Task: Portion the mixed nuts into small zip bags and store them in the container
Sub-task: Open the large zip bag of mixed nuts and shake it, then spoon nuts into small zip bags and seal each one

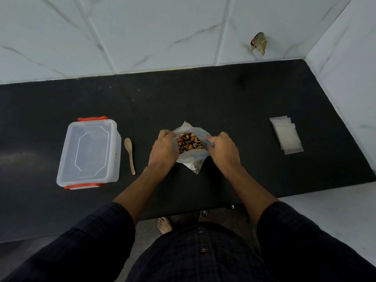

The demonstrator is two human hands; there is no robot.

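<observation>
- The left hand (pixel 162 148) grips the left edge of a clear plastic bag (pixel 191 157), its fingers (pixel 167 133) curled round the rim.
- The right hand (pixel 222 149) grips the opposite, right edge of the same bag, fingers curled and pinching the plastic, so the mouth is held wide between the two hands.
- Mixed nuts (pixel 189 143) fill the open bag and lie directly between the two sets of fingers; brown kernels, dark pieces and a few pale shells show.
- The bag rests on the black counter (pixel 223 98), its lower corner pointing back toward the person, below the hands.
- A wooden spoon (pixel 129 153) lies flat on the counter to the left of the left fingers, near them but apart, bowl end away from the person.
- Just beyond the spoon, further left, stands a clear plastic container (pixel 89 152) with its lid on and red clips at its far and near ends.
- A small stack of empty zip bags (pixel 286 135) lies well to the right of the right fingers, fanned slightly.
- A crumpled scrap (pixel 259 42) sits against the white marbled wall (pixel 162 33), far beyond the right hand.
- Dark sleeves (pixel 97 231) cover both upper forearms; a bare foot (pixel 165 224) shows on the floor under the counter edge.
</observation>
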